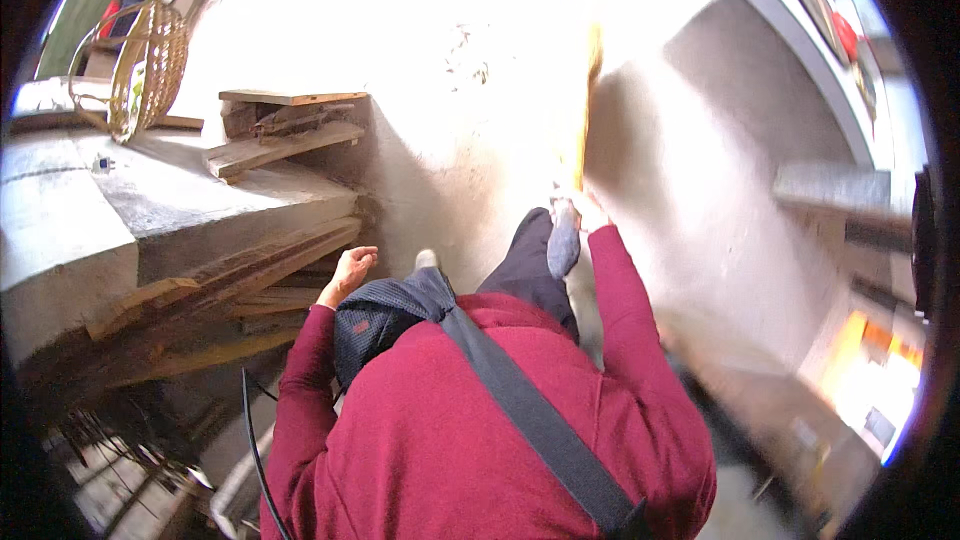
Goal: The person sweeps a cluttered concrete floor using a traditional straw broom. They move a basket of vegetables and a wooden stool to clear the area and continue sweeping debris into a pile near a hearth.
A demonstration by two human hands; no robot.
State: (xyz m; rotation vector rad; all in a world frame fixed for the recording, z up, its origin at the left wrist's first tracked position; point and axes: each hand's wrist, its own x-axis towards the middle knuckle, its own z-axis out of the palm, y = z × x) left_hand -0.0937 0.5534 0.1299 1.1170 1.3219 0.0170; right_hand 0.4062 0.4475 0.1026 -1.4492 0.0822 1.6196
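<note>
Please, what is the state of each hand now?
Left hand: open, holding nothing visible.
Right hand: seems closed around the yellow pole; glare blurs the grip.

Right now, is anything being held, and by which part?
The right hand seems to grip a long yellow pole at its near end, though glare blurs the exact hold. The left hand holds nothing visible.

A long, slender, yellowish pole [583, 135] (its far end fades into bright glare) stretches forward from the right hand's fingers [592, 212], which grasp it near its closer end, and slants slightly to their right.
</note>
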